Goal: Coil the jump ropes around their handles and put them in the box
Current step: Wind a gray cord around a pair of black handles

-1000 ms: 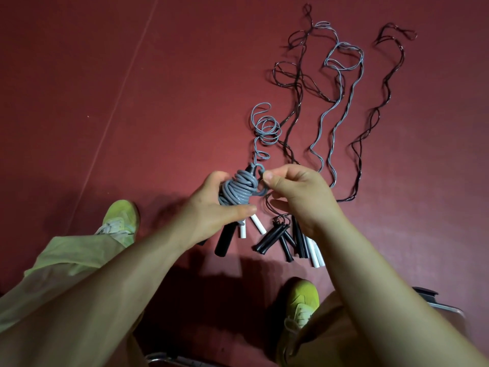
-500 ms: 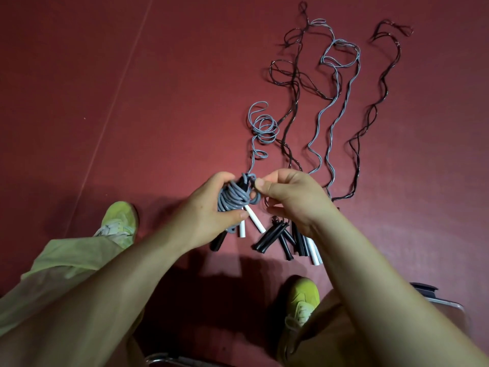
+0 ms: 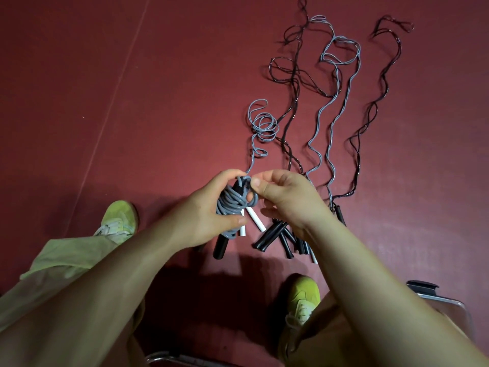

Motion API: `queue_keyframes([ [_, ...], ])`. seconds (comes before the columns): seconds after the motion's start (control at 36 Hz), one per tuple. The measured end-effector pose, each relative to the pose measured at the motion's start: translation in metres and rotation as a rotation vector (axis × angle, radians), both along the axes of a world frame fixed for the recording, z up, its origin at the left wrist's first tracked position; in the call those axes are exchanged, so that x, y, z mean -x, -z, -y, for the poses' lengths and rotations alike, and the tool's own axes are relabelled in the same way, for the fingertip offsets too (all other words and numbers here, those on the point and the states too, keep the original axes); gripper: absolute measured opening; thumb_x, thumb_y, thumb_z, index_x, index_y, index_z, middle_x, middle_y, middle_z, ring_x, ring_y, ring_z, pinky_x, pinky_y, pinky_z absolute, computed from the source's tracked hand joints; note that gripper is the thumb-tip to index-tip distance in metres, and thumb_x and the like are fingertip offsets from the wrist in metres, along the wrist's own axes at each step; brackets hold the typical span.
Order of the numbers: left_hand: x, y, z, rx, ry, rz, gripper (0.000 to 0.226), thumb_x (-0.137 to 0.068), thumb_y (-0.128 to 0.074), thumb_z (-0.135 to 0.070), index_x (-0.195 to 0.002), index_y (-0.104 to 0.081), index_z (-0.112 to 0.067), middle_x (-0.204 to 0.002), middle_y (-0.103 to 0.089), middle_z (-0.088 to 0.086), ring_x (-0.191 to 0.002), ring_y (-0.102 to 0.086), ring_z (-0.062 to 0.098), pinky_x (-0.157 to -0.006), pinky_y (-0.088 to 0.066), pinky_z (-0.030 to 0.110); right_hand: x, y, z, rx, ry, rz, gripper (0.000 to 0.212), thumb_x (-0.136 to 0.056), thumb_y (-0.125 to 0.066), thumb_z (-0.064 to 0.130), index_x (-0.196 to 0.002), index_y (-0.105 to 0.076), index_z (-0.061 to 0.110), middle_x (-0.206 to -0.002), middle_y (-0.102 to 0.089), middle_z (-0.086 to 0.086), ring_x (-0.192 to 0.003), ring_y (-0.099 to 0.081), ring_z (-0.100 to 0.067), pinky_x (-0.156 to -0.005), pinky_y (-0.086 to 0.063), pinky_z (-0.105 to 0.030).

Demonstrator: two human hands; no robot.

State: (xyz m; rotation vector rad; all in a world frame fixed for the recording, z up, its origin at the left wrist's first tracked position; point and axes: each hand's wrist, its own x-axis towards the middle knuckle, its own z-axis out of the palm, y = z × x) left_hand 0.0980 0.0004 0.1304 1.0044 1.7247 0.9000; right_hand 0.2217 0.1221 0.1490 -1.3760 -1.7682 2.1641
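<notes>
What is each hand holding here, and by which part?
The left hand grips the grey jump rope's black handles around the coiled bundle. The right hand pinches the same rope's loose strand at the bundle's top.

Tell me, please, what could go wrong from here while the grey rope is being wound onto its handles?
The loose grey tail lies in kinked loops beside a black rope; pulling it in may knot it or drag that rope. The wraps look uneven, held only by the left hand, and might slip off.

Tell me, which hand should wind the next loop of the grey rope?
Probably the right hand: it already pinches the grey plastic rope at the coil's top, while the left hand is busy gripping the coiled black handles.
</notes>
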Motion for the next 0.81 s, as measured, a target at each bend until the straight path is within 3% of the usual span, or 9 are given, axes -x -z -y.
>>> queue_keyframes([
  [0.17,-0.001,0.000,0.001,0.001,-0.006,-0.009,0.062,-0.067,-0.069,-0.035,-0.117,-0.040,-0.056,-0.111,-0.061,-0.007,-0.105,-0.059,0.017,-0.096,-0.048,0.031,0.001,0.001,0.006,0.057,0.043,-0.056,0.019,-0.095,-0.058,0.018,-0.078,-0.066,0.016,-0.056,-0.057,0.010,-0.047,-0.039,-0.001,-0.061,-0.048,-0.027],
  [0.25,-0.001,0.001,0.002,-0.008,0.003,-0.050,0.066,-0.076,-0.073,-0.023,-0.125,-0.039,-0.050,-0.115,-0.058,-0.014,-0.109,-0.057,0.007,-0.094,-0.043,0.016,0.002,0.002,0.008,0.091,0.077,-0.058,0.016,-0.095,-0.059,0.018,-0.081,-0.066,0.016,-0.061,-0.056,0.004,-0.048,-0.039,-0.004,-0.053,-0.048,-0.023],
  [0.31,-0.001,0.001,0.004,-0.004,0.011,-0.097,0.070,-0.079,-0.075,-0.017,-0.133,-0.038,-0.044,-0.119,-0.055,-0.017,-0.112,-0.055,0.003,-0.094,-0.039,0.013,0.003,0.002,0.009,0.147,0.104,-0.066,0.013,-0.095,-0.059,0.017,-0.083,-0.065,0.014,-0.064,-0.056,0.001,-0.047,-0.040,-0.004,-0.047,-0.044,-0.020],
  [0.44,-0.002,0.000,0.005,-0.032,0.033,-0.174,0.074,-0.072,-0.068,-0.034,-0.137,-0.034,-0.045,-0.131,-0.051,-0.014,-0.121,-0.049,-0.002,-0.102,-0.036,0.017,0.005,0.003,0.012,0.309,0.182,-0.095,0.012,-0.095,-0.059,0.018,-0.084,-0.063,0.014,-0.060,-0.051,0.002,-0.044,-0.041,-0.002,-0.041,-0.042,-0.016],
  [0.58,-0.004,-0.003,0.005,-0.031,0.028,-0.176,0.077,-0.073,-0.068,-0.036,-0.141,-0.033,-0.042,-0.135,-0.049,-0.015,-0.123,-0.046,-0.004,-0.103,-0.034,0.015,0.008,0.005,0.016,0.301,0.264,-0.129,0.015,-0.095,-0.059,0.018,-0.081,-0.060,0.012,-0.050,-0.047,0.005,-0.042,-0.039,-0.003,-0.042,-0.045,-0.017],
  [0.67,-0.008,-0.005,0.000,-0.047,-0.028,-0.088,0.065,-0.077,-0.072,-0.029,-0.132,-0.039,-0.043,-0.123,-0.056,-0.015,-0.113,-0.053,-0.004,-0.099,-0.038,0.014,0.011,0.006,0.018,0.257,0.335,-0.205,0.021,-0.097,-0.056,0.019,-0.079,-0.056,0.009,-0.049,-0.043,0.002,-0.039,-0.040,-0.004,-0.047,-0.049,-0.020],
  [0.72,-0.008,-0.007,-0.003,-0.055,-0.100,0.007,0.055,-0.070,-0.070,-0.038,-0.118,-0.043,-0.048,-0.113,-0.061,-0.016,-0.105,-0.058,-0.003,-0.094,-0.043,0.017,0.010,0.003,0.017,0.250,0.282,-0.274,0.016,-0.098,-0.051,0.016,-0.087,-0.058,0.007,-0.053,-0.050,0.002,-0.044,-0.047,-0.006,-0.052,-0.049,-0.021],
  [0.81,-0.003,-0.007,-0.005,-0.052,-0.176,0.115,0.049,-0.070,-0.068,-0.036,-0.113,-0.047,-0.044,-0.109,-0.063,-0.016,-0.100,-0.059,-0.004,-0.088,-0.044,0.016,0.007,0.001,0.012,0.218,0.136,-0.320,0.013,-0.096,-0.052,0.004,-0.103,-0.061,0.009,-0.077,-0.063,-0.002,-0.058,-0.056,-0.007,-0.059,-0.048,-0.020],
])
